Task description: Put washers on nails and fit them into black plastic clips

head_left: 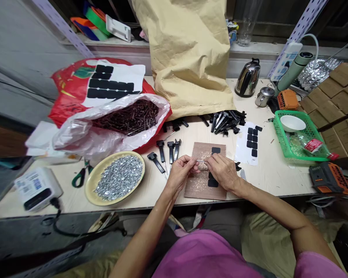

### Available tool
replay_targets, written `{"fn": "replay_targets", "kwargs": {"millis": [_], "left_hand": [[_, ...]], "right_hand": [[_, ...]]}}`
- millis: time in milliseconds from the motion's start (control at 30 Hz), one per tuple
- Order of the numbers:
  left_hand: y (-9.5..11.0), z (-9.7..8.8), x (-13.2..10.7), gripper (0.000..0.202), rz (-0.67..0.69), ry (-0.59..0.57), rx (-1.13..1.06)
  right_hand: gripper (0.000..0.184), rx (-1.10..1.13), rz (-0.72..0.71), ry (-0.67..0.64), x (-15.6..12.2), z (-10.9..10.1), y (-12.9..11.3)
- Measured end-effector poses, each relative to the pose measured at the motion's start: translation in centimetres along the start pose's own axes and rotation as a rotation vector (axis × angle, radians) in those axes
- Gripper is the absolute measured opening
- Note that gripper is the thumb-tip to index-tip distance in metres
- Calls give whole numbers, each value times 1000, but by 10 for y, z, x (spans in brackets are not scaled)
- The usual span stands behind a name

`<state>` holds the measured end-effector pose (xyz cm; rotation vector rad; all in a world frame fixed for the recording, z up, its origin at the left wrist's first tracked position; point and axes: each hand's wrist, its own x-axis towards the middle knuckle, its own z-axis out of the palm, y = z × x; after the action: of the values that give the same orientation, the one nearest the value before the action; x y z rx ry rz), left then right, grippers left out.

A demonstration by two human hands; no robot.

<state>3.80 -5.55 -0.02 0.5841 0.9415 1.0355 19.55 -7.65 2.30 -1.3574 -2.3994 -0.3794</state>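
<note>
Two hands meet over the brown board in the head view. Rod (201, 161): thin, bright, lying roughly level in the gap between the hands, above the middle of the board (194, 189). Left hand (182, 170) at nine o'clock of it: thumb and forefinger pinched together on the near end, other fingers curled. Right hand (222, 172) at three o'clock: fingers bent, thumb and forefinger apparently closed on the opposite end.

Handling, judged: rod light, stiff, probably metal; smooth, so apt to roll between fingertips. Not fragile. Best hold: a pinch at each end, middle left bare.

Around the board: bowl (87, 193) of small metal pieces (118, 177) at nine o'clock; black-headed pieces (170, 148) with thin shanks at ten; black heap (227, 122) at one; sheet (240, 148) with dark pads (249, 137) at two.

Hard to make out: both rod ends, covered by fingertips, so true length and any thread or head cannot be told. Right hand covers part of the board and its column of dark patches (213, 182). Its lower fingers: mostly hidden; cannot tell whether they hold anything.
</note>
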Motion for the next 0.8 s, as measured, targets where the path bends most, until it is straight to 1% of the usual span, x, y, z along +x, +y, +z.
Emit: {"fn": "replay_targets", "kwargs": {"millis": [100,233,367,500,600,700,767,800], "left_hand": [[-1,0,1,51,-12,-14,-3],[-3,0,0,52,19,-1,38],[-4,-3,-2,48,77,22,139],[-3,-9,-3,45,99,14,239],[-5,-12,-4,45,63,19,222],[-7,-12,-5,44,31,15,147],[-9,-10,-5,42,79,26,141],[-10,-10,-6,40,121,39,162]], "right_hand": [[25,71,-13,23,0,2,0],[29,27,-74,21,2,1,2],[29,-22,-115,44,5,2,3],[32,42,-102,8,7,7,5],[32,17,-146,-22,9,7,5],[35,-55,-213,17,10,4,3],[36,-61,-231,27,10,2,1],[36,-49,-220,12,10,2,1]]}}
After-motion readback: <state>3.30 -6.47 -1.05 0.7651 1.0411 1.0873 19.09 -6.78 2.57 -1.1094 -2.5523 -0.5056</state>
